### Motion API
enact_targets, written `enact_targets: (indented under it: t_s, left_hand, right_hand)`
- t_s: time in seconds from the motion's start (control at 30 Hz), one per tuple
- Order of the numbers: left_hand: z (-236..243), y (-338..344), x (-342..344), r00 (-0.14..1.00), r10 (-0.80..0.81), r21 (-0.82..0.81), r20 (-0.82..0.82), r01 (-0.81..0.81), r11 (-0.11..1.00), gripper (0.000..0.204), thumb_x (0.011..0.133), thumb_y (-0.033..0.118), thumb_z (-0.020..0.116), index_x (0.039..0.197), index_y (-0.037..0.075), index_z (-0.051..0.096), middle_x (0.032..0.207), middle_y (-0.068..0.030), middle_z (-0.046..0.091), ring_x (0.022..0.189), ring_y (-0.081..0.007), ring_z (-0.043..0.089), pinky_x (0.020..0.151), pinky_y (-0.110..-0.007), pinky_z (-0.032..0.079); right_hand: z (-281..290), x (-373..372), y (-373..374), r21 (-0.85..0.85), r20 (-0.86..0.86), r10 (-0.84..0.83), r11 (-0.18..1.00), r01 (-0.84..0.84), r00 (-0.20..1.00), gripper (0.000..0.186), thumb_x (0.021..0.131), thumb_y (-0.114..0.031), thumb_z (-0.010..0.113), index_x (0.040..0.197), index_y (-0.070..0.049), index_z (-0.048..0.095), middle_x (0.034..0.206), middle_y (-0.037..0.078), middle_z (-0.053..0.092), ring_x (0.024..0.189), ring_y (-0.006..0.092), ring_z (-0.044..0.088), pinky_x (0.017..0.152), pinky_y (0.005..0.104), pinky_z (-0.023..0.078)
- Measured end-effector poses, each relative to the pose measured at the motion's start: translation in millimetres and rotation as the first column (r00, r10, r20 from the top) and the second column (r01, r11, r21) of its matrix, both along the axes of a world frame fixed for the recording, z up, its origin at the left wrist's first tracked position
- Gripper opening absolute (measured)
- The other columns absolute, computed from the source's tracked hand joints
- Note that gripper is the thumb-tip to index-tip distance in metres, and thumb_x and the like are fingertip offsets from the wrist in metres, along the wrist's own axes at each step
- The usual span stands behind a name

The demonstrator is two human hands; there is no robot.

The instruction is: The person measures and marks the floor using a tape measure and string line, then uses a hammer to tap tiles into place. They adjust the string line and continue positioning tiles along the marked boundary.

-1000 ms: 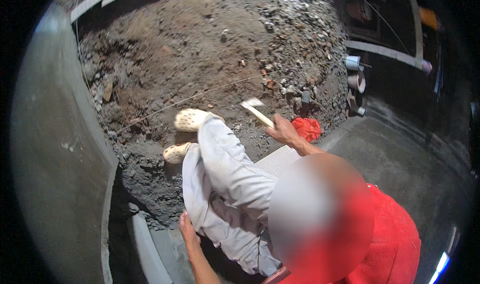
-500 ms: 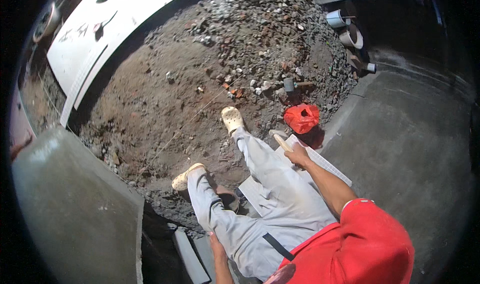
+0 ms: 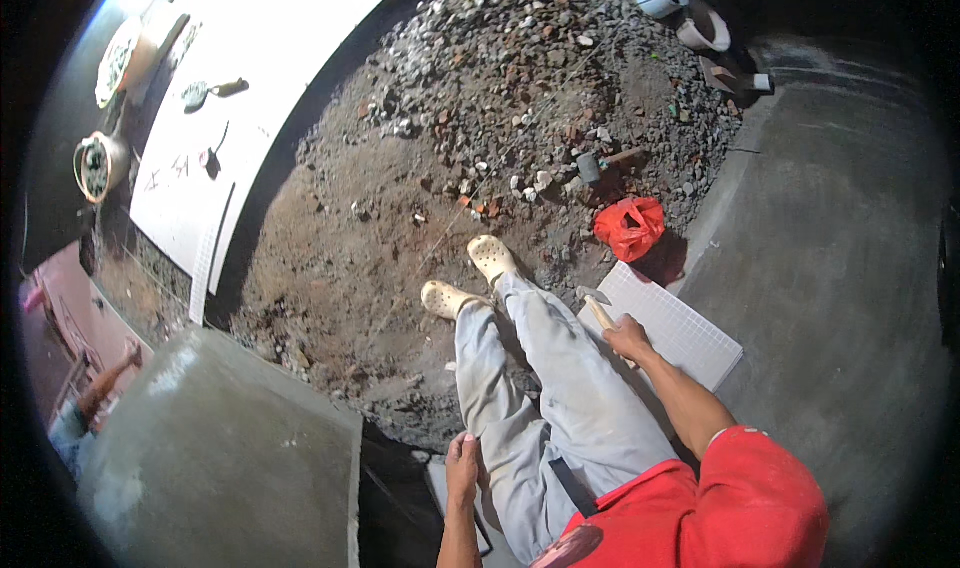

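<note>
Clogs (image 3: 493,258) have drawn together since the earlier frame, leaving the tile (image 3: 680,328) at right more exposed, right hand (image 3: 628,338) clamped on the hammer (image 3: 600,313) by the tile's left edge, left hand (image 3: 462,466) beside the trousers (image 3: 590,388), finger state indeterminable

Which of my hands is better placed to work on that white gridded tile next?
Probably your right hand: it grips the wooden-handled tool beside the white gridded tile. Your left hand is across your legs, against the grey trousers.
</note>
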State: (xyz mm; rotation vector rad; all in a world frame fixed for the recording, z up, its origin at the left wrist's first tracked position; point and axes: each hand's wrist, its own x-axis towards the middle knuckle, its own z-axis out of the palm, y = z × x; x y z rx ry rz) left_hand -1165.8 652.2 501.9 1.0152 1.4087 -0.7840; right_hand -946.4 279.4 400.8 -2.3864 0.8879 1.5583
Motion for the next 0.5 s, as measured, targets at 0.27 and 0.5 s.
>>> enact_targets:
  t_s: [0.27, 0.5]
  left_hand:
    - [-7.4, 50.2, 16.2, 0.991, -0.104, 0.083, 0.079, 0.098, 0.992, 0.046, 0.103, 0.035, 0.062, 0.127, -0.004, 0.065, 0.108, -0.0052, 0.068, 0.094, -0.0115, 0.059, 0.084, -0.025, 0.046]
    - [1.6, 51.9, 64.6, 0.943, -0.322, 0.163, 0.081, 0.306, 0.938, 0.047, 0.102, 0.032, 0.065, 0.129, -0.006, 0.063, 0.117, -0.0119, 0.07, 0.105, -0.0185, 0.065, 0.094, -0.03, 0.049]
  right_hand:
    - [6.2, -8.0, 29.3, 0.151, 0.355, -0.065, 0.989, 0.012, 0.933, 0.055, 0.085, -0.037, 0.069, 0.12, 0.002, 0.057, 0.107, 0.028, 0.07, 0.102, 0.0444, 0.069, 0.088, 0.0498, 0.054]
    - [38.0, 44.9, 54.5, 0.226, 0.605, 0.019, 0.955, -0.194, 0.796, 0.037, 0.088, -0.023, 0.069, 0.114, 0.0, 0.057, 0.094, 0.025, 0.071, 0.087, 0.043, 0.07, 0.076, 0.0499, 0.054]
